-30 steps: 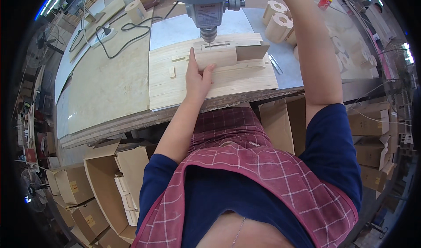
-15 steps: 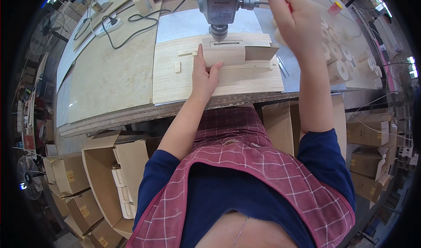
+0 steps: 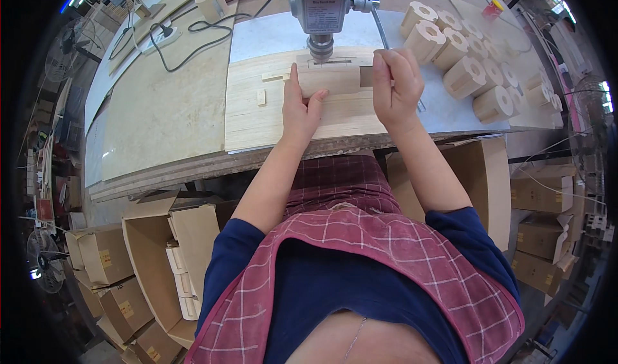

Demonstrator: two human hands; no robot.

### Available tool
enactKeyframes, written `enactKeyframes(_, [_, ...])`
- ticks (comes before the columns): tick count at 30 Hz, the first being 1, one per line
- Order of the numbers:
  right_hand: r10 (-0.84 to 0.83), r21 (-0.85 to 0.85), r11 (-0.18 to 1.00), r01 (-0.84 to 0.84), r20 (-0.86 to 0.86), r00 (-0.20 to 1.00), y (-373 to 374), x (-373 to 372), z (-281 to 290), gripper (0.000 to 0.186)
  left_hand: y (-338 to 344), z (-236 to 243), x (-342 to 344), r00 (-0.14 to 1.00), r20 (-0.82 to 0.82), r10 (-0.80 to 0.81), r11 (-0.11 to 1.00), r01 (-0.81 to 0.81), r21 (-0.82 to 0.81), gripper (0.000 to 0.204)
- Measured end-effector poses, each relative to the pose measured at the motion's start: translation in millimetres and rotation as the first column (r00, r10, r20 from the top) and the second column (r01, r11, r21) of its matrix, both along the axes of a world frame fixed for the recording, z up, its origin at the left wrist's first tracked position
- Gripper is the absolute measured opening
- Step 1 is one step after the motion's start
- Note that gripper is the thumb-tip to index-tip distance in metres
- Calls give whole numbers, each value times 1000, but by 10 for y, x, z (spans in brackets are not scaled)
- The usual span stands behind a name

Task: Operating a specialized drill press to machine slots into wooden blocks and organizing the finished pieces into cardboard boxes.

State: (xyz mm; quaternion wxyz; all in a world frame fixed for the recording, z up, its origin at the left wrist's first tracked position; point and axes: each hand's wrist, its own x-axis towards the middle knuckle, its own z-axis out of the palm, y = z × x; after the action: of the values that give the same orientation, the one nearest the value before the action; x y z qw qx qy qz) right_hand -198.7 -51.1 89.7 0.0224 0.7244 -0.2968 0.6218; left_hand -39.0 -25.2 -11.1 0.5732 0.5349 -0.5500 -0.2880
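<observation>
The wooden block (image 3: 329, 79) lies on the jig board (image 3: 270, 116), directly under the drill press (image 3: 322, 6). The left hand (image 3: 298, 106) presses flat against the block's left end, fingers extended, thumb on its near face. The right hand (image 3: 394, 87) is closed over the block's right end; the lever rod (image 3: 380, 32) runs just behind its fingers, and contact with the rod cannot be confirmed. The bit (image 3: 320, 48) sits above the block; no hole shows in it, so drilling appears not yet done. Right of the drill press, a row of finished round pieces (image 3: 463, 55) with notched tops indicates much of the batch is complete. Below the bench, an open cardboard box (image 3: 151, 261) holds stacked pale flat parts (image 3: 183, 280); other boxes (image 3: 96, 254) are shut.
</observation>
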Motion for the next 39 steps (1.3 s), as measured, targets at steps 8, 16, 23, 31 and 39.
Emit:
enactKeyframes(8, [-24, -43, 999, 24, -6, 1000, -99, 0, -256, 4, -9, -12, 0, 1000, -17, -11, 1000, 11, 16, 74])
enactKeyframes(16, [-58, -2, 998, 59, -193, 979, -18, -165, 375, 9, -2, -38, 6, 1000, -22, -10, 1000, 10, 2, 74])
enactKeyframes(23, [-158, 151, 965, 213, -313, 937, -819, -59, 1511, 34, -51, -26, -14, 1000, -11, -23, 1000, 23, -16, 75])
enactKeyframes(31, [58, 504, 862, 50, -197, 979, -1011, -61, 1414, 36, 36, 153, 19, 993, -92, -71, 984, 85, 160, 78])
enactKeyframes(39, [277, 693, 719, 55, -357, 892, -660, -742, -301, 47, 53, 240, 158, 934, 352, 58, 979, -122, 163, 88])
